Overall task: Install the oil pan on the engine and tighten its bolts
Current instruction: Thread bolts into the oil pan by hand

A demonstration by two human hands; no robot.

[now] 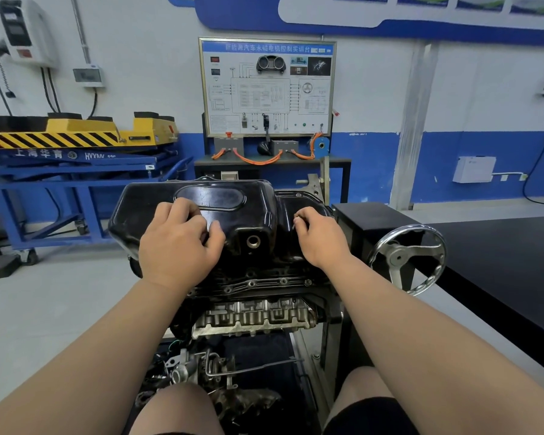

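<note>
Two bare hands meet on a black oil pan [145,211], which sits on top of an engine [252,317]. On the pan's raised crown the left hand [178,246] rests with its fingers bent under; whether it holds anything cannot be told. At the pan's lower, right-hand step, the right hand [322,238] pinches a small brassy bolt [297,216] between fingertips and thumb, close against the pan's black metal. Between the two hands, in the pan's near wall, an open drain hole [252,242] faces the camera. Right of the pan stands a spoked steel handwheel [399,258], and beyond that a black surface [500,265]. Behind the pan a framed wiring training board [267,89] stands against a blue-and-white wall [374,120], with orange cables [258,160] looped beneath it. Left of the pan and farther back, a blue scissor lift [76,164] carries a yellow platform [60,136] marked with black hazard stripes.
</note>
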